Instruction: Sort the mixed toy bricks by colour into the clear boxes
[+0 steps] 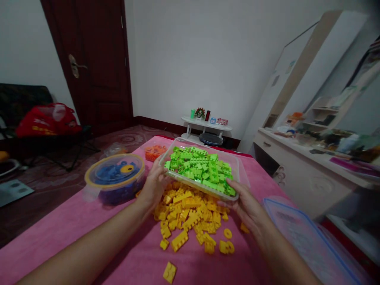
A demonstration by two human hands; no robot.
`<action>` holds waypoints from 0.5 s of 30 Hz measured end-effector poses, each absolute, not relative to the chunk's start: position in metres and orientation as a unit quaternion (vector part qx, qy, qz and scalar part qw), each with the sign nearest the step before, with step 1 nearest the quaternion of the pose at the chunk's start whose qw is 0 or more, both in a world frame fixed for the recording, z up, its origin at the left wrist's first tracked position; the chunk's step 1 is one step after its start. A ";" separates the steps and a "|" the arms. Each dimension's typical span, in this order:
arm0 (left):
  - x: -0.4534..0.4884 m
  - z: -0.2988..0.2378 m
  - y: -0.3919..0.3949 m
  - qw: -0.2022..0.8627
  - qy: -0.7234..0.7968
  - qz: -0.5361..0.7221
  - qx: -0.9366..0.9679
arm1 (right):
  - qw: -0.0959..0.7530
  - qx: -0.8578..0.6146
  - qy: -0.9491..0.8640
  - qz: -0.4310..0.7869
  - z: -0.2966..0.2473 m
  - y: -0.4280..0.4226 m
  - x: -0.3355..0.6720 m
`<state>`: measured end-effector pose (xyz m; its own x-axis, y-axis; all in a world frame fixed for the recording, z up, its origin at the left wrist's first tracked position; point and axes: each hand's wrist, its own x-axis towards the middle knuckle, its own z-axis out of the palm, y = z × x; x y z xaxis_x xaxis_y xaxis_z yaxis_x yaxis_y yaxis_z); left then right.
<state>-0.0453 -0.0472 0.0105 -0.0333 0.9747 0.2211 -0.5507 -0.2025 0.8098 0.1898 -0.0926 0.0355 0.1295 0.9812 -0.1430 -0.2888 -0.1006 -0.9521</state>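
Observation:
Between my two hands is a clear plastic container [237,174], tilted a little, filled with green building bricks [196,166]. My left hand [156,180] grips its left side, fingers partly hidden beneath it. On the right edge my right hand [242,198] is closed, with the thumb over the rim. A heap of yellow building bricks [190,209] lies on the pink cloth [127,245] below and in front of the container. Several loose yellow pieces are scattered nearer to me, including a brick [170,272] at the front.
Left stands a round tub [115,178] of blue bricks with a yellow-edged lid. Behind it is a box of orange bricks [154,152]. A blue-edged clear lid [305,237] lies at the right. Beyond the table are a small white stand [208,124] and a white cabinet [308,170].

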 end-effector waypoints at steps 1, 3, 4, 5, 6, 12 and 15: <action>-0.047 0.005 -0.042 0.544 0.291 0.668 0.417 | 0.581 -0.481 -0.372 0.541 0.032 -0.088 0.189; -0.051 -0.004 -0.033 0.484 0.353 0.658 0.456 | 0.602 -0.457 -0.419 0.504 0.022 -0.083 0.188; -0.052 -0.008 -0.031 0.453 0.384 0.650 0.474 | 0.612 -0.446 -0.443 0.479 0.016 -0.081 0.187; -0.053 -0.011 -0.030 0.423 0.409 0.642 0.492 | 0.621 -0.438 -0.466 0.453 0.011 -0.079 0.186; -0.054 -0.013 -0.030 0.393 0.425 0.634 0.513 | 0.628 -0.434 -0.484 0.429 0.006 -0.078 0.185; -0.046 -0.018 -0.041 0.224 0.442 0.541 0.679 | 0.621 -0.454 -0.534 0.351 -0.012 -0.073 0.186; -0.043 -0.023 -0.044 0.197 0.452 0.498 0.713 | 0.611 -0.454 -0.564 0.321 -0.015 -0.075 0.185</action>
